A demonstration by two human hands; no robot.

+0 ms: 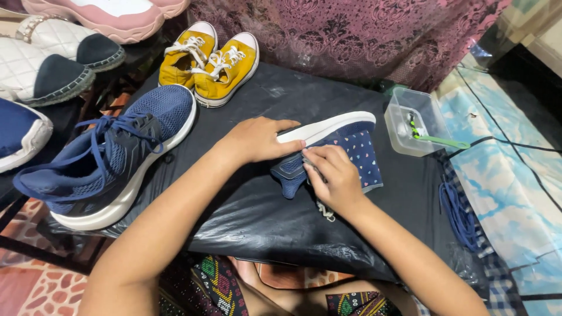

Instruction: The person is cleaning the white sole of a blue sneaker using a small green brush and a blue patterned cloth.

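Note:
A navy blue sneaker (333,131) with a white sole lies on its side on a black plastic sheet (263,216). My left hand (257,139) presses down on its sole and upper, holding it still. My right hand (333,175) is closed on a dark blue cloth with small coloured dots (364,157) and presses it against the shoe's side. The shoe has no lace in it. Its matching navy sneaker (111,158), laced, stands upright to the left on the same sheet.
A pair of yellow canvas shoes (211,58) sits at the back. A clear plastic tub (414,120) holds a green-handled brush (439,140). A loose blue lace (459,213) lies at right. More shoes (47,58) are stacked at far left.

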